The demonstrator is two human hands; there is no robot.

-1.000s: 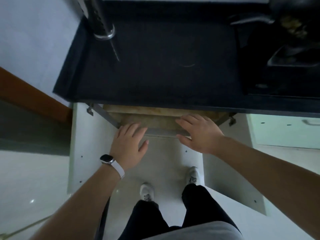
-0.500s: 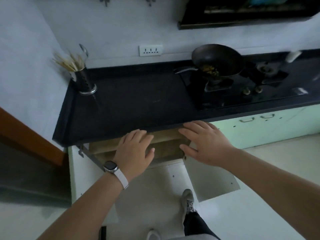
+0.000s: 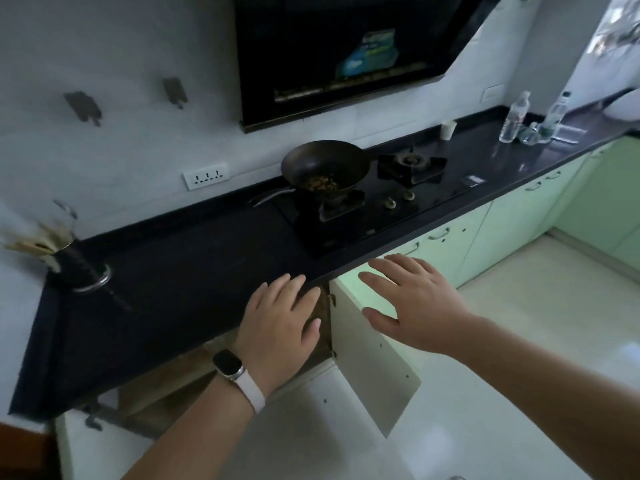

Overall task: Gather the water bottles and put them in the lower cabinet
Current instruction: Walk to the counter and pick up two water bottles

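Observation:
Two clear water bottles stand on the dark counter at the far right: one (image 3: 515,117) nearer me, another (image 3: 555,116) beyond it, with a third lying bottle (image 3: 531,133) between them. The lower cabinet (image 3: 194,379) below the counter stands open, its right door (image 3: 367,355) and left door (image 3: 100,448) swung out. My left hand (image 3: 282,323), watch on the wrist, hovers flat over the counter's front edge. My right hand (image 3: 412,303) is spread in front of the right door. Both hands are empty.
A wok (image 3: 325,166) with food sits on the gas stove (image 3: 363,202). A utensil holder (image 3: 74,263) stands at the counter's left end. A small white cup (image 3: 448,129) stands behind the stove. Green cabinets (image 3: 512,223) run right; pale floor (image 3: 519,341) lies below.
My view has lifted from the cabinet opening and swung right, bringing the stove and the bottles into sight. Both hands have risen from the cabinet's inside to counter-edge height, still empty.

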